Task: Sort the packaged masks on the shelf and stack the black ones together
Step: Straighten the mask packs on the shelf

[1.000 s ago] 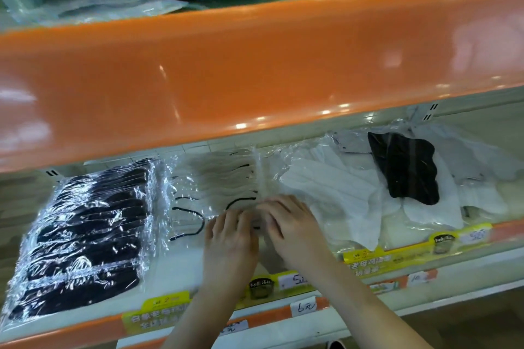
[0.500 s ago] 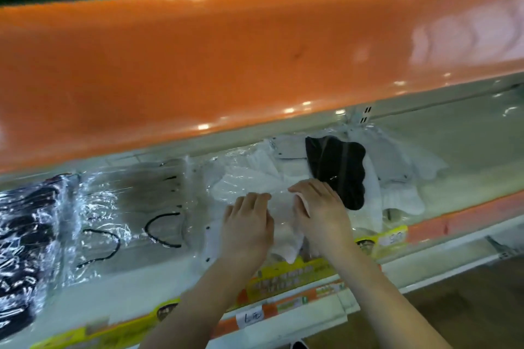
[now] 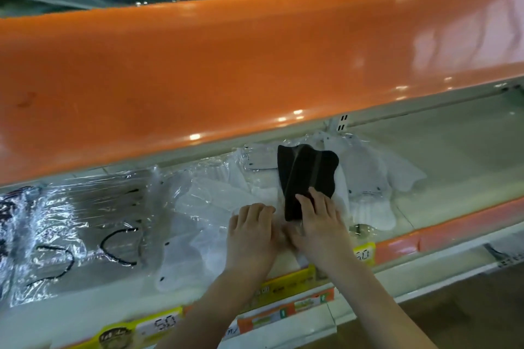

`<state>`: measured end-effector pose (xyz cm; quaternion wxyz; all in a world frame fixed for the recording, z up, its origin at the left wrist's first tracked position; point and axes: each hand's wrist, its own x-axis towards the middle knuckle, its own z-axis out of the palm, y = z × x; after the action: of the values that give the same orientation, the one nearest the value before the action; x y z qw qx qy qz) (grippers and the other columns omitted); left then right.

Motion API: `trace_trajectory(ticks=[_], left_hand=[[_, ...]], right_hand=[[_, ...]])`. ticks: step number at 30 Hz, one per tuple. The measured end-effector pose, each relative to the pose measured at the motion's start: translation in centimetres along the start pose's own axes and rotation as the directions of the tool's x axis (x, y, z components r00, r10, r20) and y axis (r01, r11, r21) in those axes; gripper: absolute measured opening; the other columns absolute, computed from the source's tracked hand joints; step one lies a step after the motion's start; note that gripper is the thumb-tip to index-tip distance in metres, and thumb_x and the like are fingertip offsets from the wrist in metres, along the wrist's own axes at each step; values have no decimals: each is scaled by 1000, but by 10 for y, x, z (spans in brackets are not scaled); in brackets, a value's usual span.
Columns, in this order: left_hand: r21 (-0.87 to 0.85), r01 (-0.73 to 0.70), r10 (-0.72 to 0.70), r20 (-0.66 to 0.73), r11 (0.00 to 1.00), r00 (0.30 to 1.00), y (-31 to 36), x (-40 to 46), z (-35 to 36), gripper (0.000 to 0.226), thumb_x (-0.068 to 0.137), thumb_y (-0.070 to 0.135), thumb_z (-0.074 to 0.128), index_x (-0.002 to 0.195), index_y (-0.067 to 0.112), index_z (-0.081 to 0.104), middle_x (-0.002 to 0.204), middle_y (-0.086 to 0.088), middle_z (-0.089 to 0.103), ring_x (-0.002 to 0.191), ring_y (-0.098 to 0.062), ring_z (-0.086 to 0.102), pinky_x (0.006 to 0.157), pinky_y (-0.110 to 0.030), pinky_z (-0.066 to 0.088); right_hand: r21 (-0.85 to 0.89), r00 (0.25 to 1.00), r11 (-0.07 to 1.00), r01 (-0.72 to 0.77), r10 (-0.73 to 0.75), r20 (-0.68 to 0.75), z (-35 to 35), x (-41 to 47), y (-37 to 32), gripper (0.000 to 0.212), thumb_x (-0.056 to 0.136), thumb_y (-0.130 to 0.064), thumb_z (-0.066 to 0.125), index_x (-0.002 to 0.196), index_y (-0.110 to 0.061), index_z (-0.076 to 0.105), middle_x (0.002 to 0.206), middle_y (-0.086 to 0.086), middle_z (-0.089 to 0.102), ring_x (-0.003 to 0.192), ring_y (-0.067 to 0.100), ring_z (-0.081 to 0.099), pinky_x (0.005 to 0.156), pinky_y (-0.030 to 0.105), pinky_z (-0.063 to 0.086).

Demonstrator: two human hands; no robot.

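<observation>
A: Nearest, the right hand (image 3: 319, 224) is laid on the lower end of the black mask (image 3: 306, 176); its fingers are bent onto the pack, though a firm grip cannot be confirmed. The left hand (image 3: 251, 231) is rested just beside it, fingers curled on the white masks (image 3: 365, 195).

B: And progress?

A: Early, it is judged. The one black pack is found on the white pile, not yet lifted clear. Far left, a wrapped black bundle (image 3: 8, 215) is glimpsed at the edge of the shelf (image 3: 467, 156); joining them remains undone.
</observation>
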<state>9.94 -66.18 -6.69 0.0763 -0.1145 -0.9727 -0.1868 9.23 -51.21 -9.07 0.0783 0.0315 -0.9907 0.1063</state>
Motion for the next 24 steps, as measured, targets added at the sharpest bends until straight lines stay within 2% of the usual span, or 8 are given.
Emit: trace_trajectory(ticks=[2,4,8,11,13,18,21,24], left_hand=[[9,-9,9,-35,1000,999,1,-4,3,34,81,33,40,96,19,67,99,2,65,93,-21,61,78,-35,50],[21,-14,16,-75,1000,997,-2,-6,8,33,79,34,40,90,21,67,95,4,65,91,-18,57,76,-32,48],[36,-19,22,-85,999,996,-5,-7,10,34,77,33,41,95,21,67,100,3,65,93,-19,60,77,-32,49],[22,-11,13,-86,1000,996,-5,-6,11,35,77,31,41,98,20,67,102,3,65,95,-19,61,77,-33,50],[22,-20,22,-100,1000,995,-7,-6,12,37,77,28,41,100,19,68,103,2,65,96,-20,61,79,-34,50],[16,-8,10,-90,1000,996,-7,-6,13,36,82,27,41,105,21,68,106,2,66,98,-22,61,80,-34,48],[-69,5,-12,-107,998,994,-8,-3,11,35,86,24,41,110,17,66,111,-1,64,100,-24,60,83,-32,42],[-142,24,-43,-136,990,990,-8,5,-3,32,90,15,52,122,15,60,125,-3,58,115,-22,52,93,-30,33]], right_hand=[[2,1000,1000,8,-8,-30,1,-1,0,72,62,-43,82,120,-7,61,124,20,59,112,38,59,92,47,48],[4,996,999,35,-34,-82,4,-3,1,65,65,-40,79,118,-7,63,121,19,60,108,36,60,89,45,50],[-14,977,997,82,-84,-195,2,-6,0,48,87,-43,47,117,-9,63,120,15,60,105,32,60,83,42,49],[16,956,994,110,-102,-274,1,-7,0,45,95,-45,42,110,-10,66,115,13,63,99,30,60,77,40,48],[72,942,986,149,-119,-314,1,-8,1,41,98,-39,40,103,-10,69,112,12,66,97,29,62,76,40,51],[241,967,962,127,-67,-245,-4,-6,2,34,94,-30,43,95,-8,69,98,10,70,87,26,65,69,36,56],[429,989,903,31,35,-146,-13,-3,3,14,90,-17,56,97,-8,64,82,8,64,73,23,61,56,29,49],[523,992,851,-46,102,-80,-22,2,5,12,87,-3,57,97,-9,61,81,7,62,72,23,59,55,33,47]])
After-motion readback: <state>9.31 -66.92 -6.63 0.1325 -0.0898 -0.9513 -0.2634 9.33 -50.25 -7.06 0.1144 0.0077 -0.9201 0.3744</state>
